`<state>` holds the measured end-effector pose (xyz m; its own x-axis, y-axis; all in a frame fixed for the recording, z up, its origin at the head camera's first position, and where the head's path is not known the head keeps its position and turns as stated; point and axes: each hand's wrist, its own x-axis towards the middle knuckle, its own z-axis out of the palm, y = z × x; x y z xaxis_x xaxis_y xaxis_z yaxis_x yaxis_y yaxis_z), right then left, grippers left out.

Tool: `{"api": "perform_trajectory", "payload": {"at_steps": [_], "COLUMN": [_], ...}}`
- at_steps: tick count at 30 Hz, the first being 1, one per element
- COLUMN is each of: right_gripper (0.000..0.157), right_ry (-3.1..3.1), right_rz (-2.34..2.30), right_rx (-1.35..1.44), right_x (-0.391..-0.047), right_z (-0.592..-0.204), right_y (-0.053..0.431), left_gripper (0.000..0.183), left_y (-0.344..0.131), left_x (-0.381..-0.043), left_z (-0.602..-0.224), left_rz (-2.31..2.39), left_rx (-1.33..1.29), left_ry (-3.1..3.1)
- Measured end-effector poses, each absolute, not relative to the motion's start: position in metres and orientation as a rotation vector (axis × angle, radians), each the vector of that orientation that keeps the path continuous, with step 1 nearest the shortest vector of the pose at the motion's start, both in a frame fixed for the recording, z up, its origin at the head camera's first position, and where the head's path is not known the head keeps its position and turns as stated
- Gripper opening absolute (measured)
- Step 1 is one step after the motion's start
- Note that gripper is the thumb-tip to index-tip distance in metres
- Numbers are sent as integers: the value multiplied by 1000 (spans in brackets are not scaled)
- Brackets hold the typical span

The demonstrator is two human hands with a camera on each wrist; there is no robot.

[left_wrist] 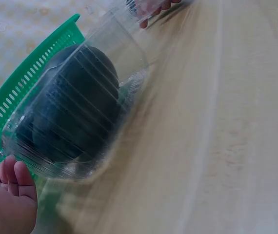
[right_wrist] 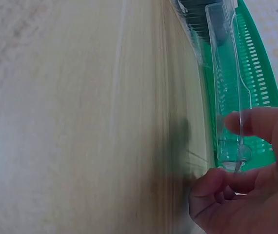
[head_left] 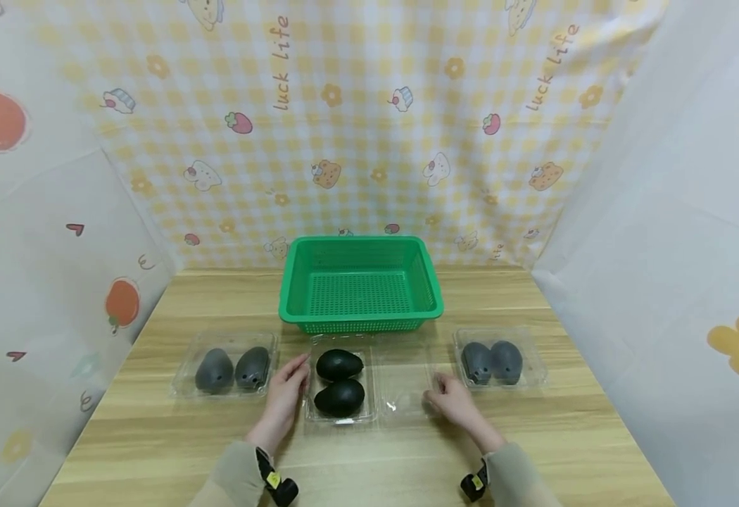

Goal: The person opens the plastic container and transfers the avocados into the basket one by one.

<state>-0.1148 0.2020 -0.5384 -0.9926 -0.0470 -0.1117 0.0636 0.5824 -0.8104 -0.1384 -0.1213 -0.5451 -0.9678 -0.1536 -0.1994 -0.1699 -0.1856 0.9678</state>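
Observation:
An opened clear plastic clamshell box point(head_left: 369, 408) lies in front of a green basket, its lid point(head_left: 401, 377) folded out to the right. Two dark avocados point(head_left: 339, 398) sit in its left half, one behind the other. My left hand point(head_left: 288, 391) pinches the box's left rim between thumb and curled fingers; the left wrist view shows this hand point(left_wrist: 12, 195) at the near corner. With thumb and fingers my right hand point(head_left: 452, 400) pinches the lid's outer edge. Close up, the right hand point(right_wrist: 251, 180) has the lid's clear edge point(right_wrist: 229, 97) between thumb and forefinger.
Behind the box stands the green perforated basket point(head_left: 361, 317), with nothing visible inside. Clear boxes flank the hands: a left box point(head_left: 182, 380) and a right box point(head_left: 537, 373), each closed over two dark avocados. All rest on a wood-grain table point(head_left: 369, 472), before a patterned cloth point(head_left: 369, 141).

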Motion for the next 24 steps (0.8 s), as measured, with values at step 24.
{"api": "perform_trajectory", "payload": {"at_steps": [24], "right_gripper": [73], "right_ry": [2774], "right_rz": [-1214], "right_rx": [-61], "right_x": [-108], "right_z": [-537], "right_y": [201], "left_gripper": [56], "left_y": [-144], "left_x": [-102], "left_z": [-563], "left_rz": [2315], "left_rx": [-178], "left_ry": [1704]}}
